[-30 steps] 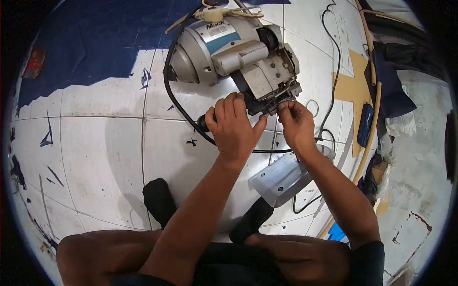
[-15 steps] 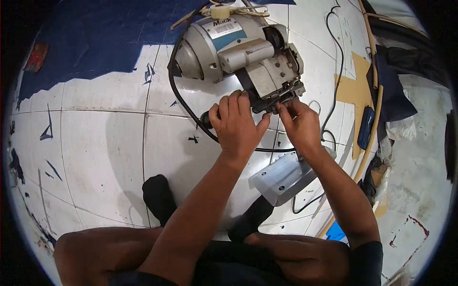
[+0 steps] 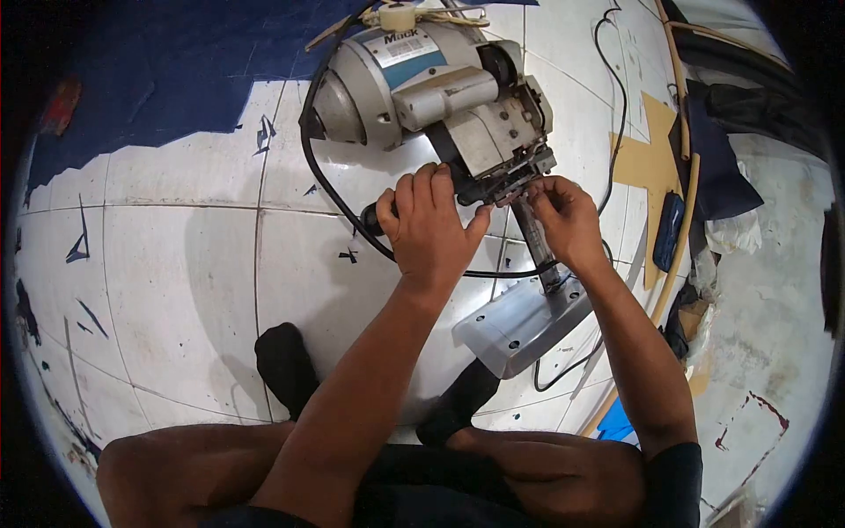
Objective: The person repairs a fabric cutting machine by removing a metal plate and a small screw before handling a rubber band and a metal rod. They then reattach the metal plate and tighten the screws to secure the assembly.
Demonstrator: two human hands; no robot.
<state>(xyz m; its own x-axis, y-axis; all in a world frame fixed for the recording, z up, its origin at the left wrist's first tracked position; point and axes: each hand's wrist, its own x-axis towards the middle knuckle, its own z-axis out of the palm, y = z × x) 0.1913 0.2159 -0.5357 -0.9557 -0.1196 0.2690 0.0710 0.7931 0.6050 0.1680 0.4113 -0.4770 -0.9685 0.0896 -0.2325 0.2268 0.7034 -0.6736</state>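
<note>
A grey cloth cutting machine (image 3: 352, 101) labelled "Mack" lies on its side on the white tiled floor. My left hand (image 3: 429, 229) is wrapped over its black handle (image 3: 371, 220), with the thumb stretched toward the mechanism. At the lower end of the machine head, my right hand (image 3: 570, 222) pinches with thumb and fingertips beside a small metal part; what they hold is hidden. A narrow upright (image 3: 534, 236) runs from the head down to the metal base plate (image 3: 519, 321), which lies near my feet. A black cable (image 3: 319, 180) loops past my left hand.
Dark blue fabric (image 3: 158, 88) covers the floor at upper left. Small fabric scraps (image 3: 81, 238) are scattered on the tiles. Brown cardboard (image 3: 642, 154), a long tan pole (image 3: 678, 233) and dark cloth (image 3: 722, 167) lie along the right side. A roll of tape (image 3: 396, 15) sits atop the machine.
My right hand has shifted slightly up and right, revealing more of the upright and base plate. My left hand stays on the handle. The whole view has moved slightly.
</note>
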